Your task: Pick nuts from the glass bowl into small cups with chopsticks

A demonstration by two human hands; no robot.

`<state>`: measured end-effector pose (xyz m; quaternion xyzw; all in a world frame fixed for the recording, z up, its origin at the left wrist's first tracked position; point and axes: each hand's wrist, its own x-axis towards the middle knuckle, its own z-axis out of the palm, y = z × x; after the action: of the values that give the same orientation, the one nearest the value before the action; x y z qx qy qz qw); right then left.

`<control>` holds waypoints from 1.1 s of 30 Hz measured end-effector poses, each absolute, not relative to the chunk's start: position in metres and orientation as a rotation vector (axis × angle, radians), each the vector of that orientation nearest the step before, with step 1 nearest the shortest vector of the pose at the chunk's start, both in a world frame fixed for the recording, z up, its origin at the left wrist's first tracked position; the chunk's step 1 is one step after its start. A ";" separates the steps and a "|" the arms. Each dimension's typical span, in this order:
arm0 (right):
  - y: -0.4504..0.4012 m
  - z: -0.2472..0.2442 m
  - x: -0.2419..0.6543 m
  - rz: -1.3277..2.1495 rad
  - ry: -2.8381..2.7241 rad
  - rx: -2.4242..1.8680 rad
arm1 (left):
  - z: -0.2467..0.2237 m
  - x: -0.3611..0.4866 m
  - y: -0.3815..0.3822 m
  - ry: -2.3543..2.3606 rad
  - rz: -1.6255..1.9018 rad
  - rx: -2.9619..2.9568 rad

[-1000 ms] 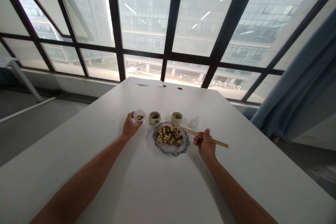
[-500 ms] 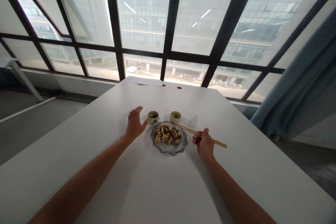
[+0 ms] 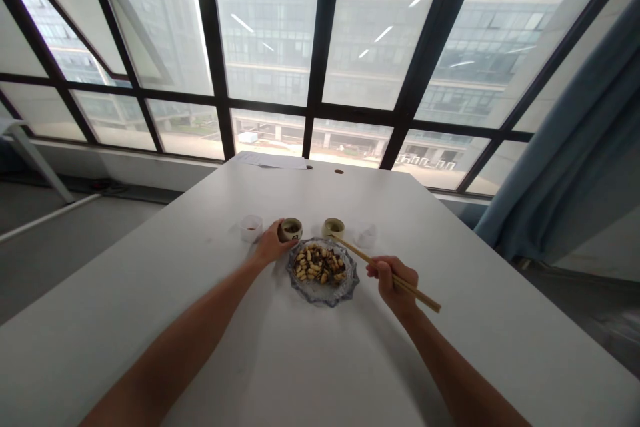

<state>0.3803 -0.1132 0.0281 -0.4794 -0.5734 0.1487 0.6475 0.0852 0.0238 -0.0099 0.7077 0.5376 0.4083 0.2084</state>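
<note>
My left hand (image 3: 271, 243) is wrapped round the near left side of a small cup (image 3: 291, 229) with dark bits inside. In my right hand (image 3: 395, 280) is a pair of wooden chopsticks (image 3: 363, 256), their tips at the near rim of a second small cup (image 3: 333, 227). Between my hands lies a scalloped glass plate (image 3: 324, 296) heaped with peanuts (image 3: 313, 261) and dark seeds mixed among them. The left cup stands close to the plate's far left edge. Whether the chopsticks pinch anything cannot be made out.
A small clear container (image 3: 251, 228) stands left of my left hand. Some crumpled clear or white material (image 3: 367, 235) lies right of the second cup. Papers (image 3: 273, 161) rest at the white table's (image 3: 300, 360) far edge, before the windows. A blue curtain (image 3: 560, 140) hangs at right.
My left hand has moved right and closed on the left cup, uncovering the clear container. The chopsticks now slant more steeply in my right hand; their tips stay by the second cup.
</note>
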 end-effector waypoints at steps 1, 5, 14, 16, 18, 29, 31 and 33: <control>-0.112 0.031 0.378 0.326 -1.300 -1.083 | -0.011 0.085 0.024 1.472 1.153 1.958; -0.097 0.044 0.357 0.356 -1.291 -1.049 | -0.015 0.086 0.024 1.399 1.187 1.923; -0.044 0.060 0.312 0.445 -1.636 -1.014 | -0.020 0.086 0.025 1.331 1.247 1.923; -0.038 0.061 0.307 0.499 -1.625 -1.028 | -0.021 0.086 0.026 1.324 1.256 1.942; -0.038 0.063 0.309 0.551 -1.536 -1.035 | -0.023 0.086 0.027 1.336 1.248 1.958; -0.094 0.091 0.371 0.895 -1.489 -1.266 | -0.019 0.087 0.025 1.498 1.108 1.969; -0.097 0.087 0.373 0.928 -1.529 -1.291 | -0.020 0.088 0.025 1.516 1.116 1.988; -0.095 0.081 0.371 0.910 -1.525 -1.272 | -0.023 0.088 0.027 1.514 1.132 2.012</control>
<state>0.3709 -0.0951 0.0806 -0.5169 -0.6198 0.3697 0.4605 0.0884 0.0269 -0.0231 0.7155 0.5386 0.4028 0.1893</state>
